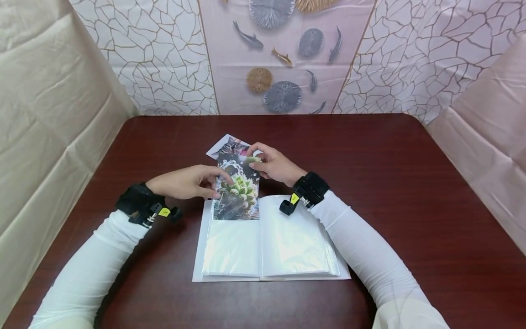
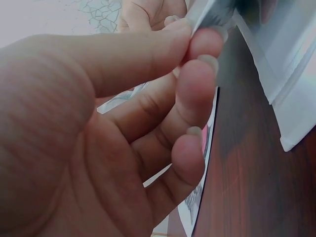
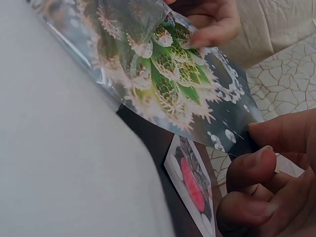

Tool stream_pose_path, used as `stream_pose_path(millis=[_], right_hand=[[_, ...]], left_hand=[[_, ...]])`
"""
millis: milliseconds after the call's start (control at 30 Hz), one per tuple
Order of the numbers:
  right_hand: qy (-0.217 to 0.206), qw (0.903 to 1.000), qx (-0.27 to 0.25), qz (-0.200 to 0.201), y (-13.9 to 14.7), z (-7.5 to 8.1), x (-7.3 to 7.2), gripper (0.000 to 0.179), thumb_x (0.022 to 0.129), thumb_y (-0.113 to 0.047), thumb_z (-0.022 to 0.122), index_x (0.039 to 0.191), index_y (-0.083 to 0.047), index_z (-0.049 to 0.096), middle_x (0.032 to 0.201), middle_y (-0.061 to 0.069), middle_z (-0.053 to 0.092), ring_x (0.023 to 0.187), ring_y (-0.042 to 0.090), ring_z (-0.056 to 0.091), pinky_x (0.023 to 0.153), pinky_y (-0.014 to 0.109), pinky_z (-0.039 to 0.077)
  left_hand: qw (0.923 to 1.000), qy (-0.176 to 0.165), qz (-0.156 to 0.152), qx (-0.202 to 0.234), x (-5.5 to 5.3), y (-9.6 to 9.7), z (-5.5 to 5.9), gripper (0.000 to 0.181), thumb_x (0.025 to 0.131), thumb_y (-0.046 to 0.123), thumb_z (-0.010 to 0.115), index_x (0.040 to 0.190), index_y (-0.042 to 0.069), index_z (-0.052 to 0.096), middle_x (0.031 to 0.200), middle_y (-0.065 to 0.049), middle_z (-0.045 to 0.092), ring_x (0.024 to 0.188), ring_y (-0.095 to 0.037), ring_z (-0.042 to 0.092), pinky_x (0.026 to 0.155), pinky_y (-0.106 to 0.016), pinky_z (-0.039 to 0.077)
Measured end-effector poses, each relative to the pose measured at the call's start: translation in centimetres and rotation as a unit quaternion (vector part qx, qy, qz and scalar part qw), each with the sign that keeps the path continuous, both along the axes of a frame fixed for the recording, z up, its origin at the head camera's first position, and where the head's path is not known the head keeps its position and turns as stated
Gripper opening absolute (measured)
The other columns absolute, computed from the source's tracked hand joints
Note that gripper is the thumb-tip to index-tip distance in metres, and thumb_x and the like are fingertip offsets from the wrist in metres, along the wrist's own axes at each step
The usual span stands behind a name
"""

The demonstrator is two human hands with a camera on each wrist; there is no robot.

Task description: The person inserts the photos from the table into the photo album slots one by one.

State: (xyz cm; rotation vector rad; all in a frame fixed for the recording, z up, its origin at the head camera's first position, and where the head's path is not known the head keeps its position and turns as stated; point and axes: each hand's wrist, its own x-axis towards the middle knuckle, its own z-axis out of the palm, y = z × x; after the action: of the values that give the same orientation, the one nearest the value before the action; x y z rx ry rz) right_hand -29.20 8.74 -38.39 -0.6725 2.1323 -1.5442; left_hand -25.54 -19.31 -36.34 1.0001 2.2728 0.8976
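A photo print (image 1: 240, 187) of a green, white-edged plant stands half inside a clear sleeve on the left page of an open photo album (image 1: 232, 249). My left hand (image 1: 191, 182) pinches the photo's left edge near the sleeve's mouth; its thumb and forefinger meet there in the left wrist view. Whether the sleeve film is also caught between them I cannot tell. At the photo's top right corner, my right hand (image 1: 277, 164) pinches it between thumb and fingers. Clear film over the photo's lower part (image 3: 133, 29) shines in the right wrist view.
Behind the album lies a cat photo (image 1: 230, 147), partly covered by the plant photo and the right hand. The album's right page (image 1: 296, 242) lies flat with a clear sleeve. Dark red wooden table (image 1: 411, 192) surrounds it; patterned cloth hangs behind.
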Motion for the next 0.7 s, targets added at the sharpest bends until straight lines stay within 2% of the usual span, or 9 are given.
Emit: stream_pose_path(millis=[167, 400, 533, 700], right_hand=[[0.001, 1.0, 0.006, -0.007, 0.03, 0.16, 0.11, 0.018, 0.105, -0.009, 0.054, 0.122, -0.013, 0.053, 0.066, 0.002, 0.037, 0.053, 0.02, 0.034, 0.053, 0.029, 0.031], [0.012, 0.9999, 0.009, -0.007, 0.07, 0.26, 0.03, 0.022, 0.104, -0.008, 0.056, 0.125, -0.013, 0.058, 0.07, 0.003, 0.042, 0.056, 0.019, 0.034, 0.056, 0.028, 0.032], [0.016, 0.9997, 0.017, -0.005, 0.13, 0.1, -0.08, 0.029, 0.103, -0.007, 0.057, 0.131, -0.013, 0.061, 0.073, 0.003, 0.043, 0.058, 0.019, 0.035, 0.057, 0.028, 0.032], [0.014, 0.9997, 0.019, -0.003, 0.16, -0.02, -0.11, 0.029, 0.103, -0.007, 0.057, 0.131, -0.013, 0.061, 0.073, 0.002, 0.045, 0.058, 0.018, 0.037, 0.057, 0.027, 0.033]], left_hand=[[1.0, 0.004, 0.008, 0.001, -0.08, 0.02, 0.09, 0.063, 0.095, 0.014, 0.072, 0.151, 0.024, 0.046, 0.077, -0.001, 0.061, 0.067, -0.016, 0.054, 0.064, -0.027, 0.047], [0.9999, 0.002, 0.013, 0.0, -0.14, -0.01, 0.09, 0.079, 0.093, 0.015, 0.074, 0.159, 0.029, 0.032, 0.074, -0.001, 0.061, 0.066, -0.019, 0.055, 0.063, -0.027, 0.047], [0.9997, -0.013, 0.021, 0.005, -0.06, 0.05, -0.08, 0.096, 0.092, 0.013, 0.075, 0.163, 0.034, 0.013, 0.081, -0.002, 0.068, 0.069, -0.023, 0.06, 0.064, -0.028, 0.049], [0.9981, -0.044, 0.041, 0.012, -0.05, 0.18, -0.26, 0.111, 0.092, 0.012, 0.075, 0.161, 0.037, -0.009, 0.081, -0.005, 0.07, 0.067, -0.02, 0.059, 0.064, -0.03, 0.051]])
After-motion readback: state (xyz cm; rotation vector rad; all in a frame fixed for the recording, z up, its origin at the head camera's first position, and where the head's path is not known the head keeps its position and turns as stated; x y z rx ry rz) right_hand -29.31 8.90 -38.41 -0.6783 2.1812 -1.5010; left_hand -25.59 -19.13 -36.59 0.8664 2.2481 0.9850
